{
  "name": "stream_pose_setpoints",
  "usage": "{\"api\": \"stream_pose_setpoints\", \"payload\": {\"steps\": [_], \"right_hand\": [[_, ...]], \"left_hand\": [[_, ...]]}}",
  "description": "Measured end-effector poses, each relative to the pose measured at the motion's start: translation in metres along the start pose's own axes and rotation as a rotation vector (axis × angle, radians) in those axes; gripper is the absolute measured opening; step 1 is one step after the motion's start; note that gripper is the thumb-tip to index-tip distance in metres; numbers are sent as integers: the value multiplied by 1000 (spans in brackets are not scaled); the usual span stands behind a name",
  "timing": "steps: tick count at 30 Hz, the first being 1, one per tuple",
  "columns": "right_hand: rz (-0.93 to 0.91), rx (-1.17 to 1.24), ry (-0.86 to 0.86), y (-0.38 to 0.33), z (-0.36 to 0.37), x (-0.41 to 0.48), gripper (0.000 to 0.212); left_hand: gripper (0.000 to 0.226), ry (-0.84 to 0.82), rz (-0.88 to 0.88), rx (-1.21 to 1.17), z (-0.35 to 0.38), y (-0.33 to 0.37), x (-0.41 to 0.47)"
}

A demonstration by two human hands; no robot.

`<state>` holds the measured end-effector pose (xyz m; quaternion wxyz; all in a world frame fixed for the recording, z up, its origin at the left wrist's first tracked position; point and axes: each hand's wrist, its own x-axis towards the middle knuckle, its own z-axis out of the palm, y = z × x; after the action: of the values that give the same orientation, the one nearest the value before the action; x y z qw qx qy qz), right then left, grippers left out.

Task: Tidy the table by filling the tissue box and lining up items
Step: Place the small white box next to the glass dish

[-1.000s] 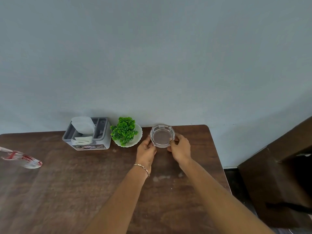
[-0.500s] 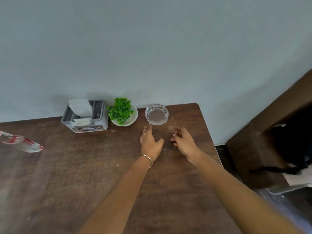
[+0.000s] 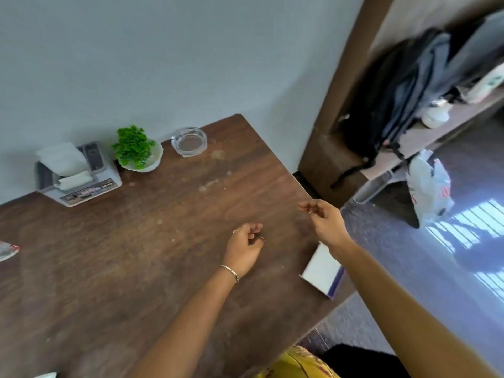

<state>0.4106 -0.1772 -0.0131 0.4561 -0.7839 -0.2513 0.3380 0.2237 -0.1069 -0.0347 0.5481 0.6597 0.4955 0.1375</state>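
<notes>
Along the wall at the back of the brown table (image 3: 141,255) stand a grey tissue box (image 3: 79,174) with white tissues sticking out, a small green plant in a white bowl (image 3: 136,150) and a clear glass ashtray (image 3: 189,141), side by side. My left hand (image 3: 245,248) hovers over the middle of the table with fingers loosely curled and holds nothing. My right hand (image 3: 323,221) is above the table's right edge, fingers loosely bent, empty. A white box (image 3: 321,271) lies at the right edge, partly hidden under my right forearm.
A clear plastic wrapper (image 3: 8,249) with red print lies at the table's left edge. To the right stands a brown shelf unit (image 3: 327,148) with a dark backpack (image 3: 395,91); a white plastic bag (image 3: 428,186) hangs by it. Carpeted floor lies beyond.
Both hands let go of the glass ashtray, left by the plant, and drew back toward me. The view swung to the right, and the white box and the shelf came into sight.
</notes>
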Motion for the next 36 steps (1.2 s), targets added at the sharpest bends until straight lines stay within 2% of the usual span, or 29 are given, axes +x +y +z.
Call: {"api": "stream_pose_setpoints", "payload": {"steps": [5,9,14,18,30,34,36], "right_hand": [[86,16,211,36,-26,-58,36],[169,25,339,60,-28,-91,38],[273,60,379,81,-19,-117,43],[283,88,379,84,-9,-128,43],[256,47,364,81,-1,-123,48],[250,60,346,81,-3,-118,45],[246,60,351,82,-3,-115,44]], "left_hand": [[25,-191,15,-38,18,-3,-26],[31,-314,48,-5,37,-6,-50],[47,-414,74,70,53,-4,-66],[60,-484,97,217,57,1,-70],[54,-490,144,375,61,9,-52],[39,-477,163,375,66,11,-41],[30,-390,143,365,68,11,-35]]}}
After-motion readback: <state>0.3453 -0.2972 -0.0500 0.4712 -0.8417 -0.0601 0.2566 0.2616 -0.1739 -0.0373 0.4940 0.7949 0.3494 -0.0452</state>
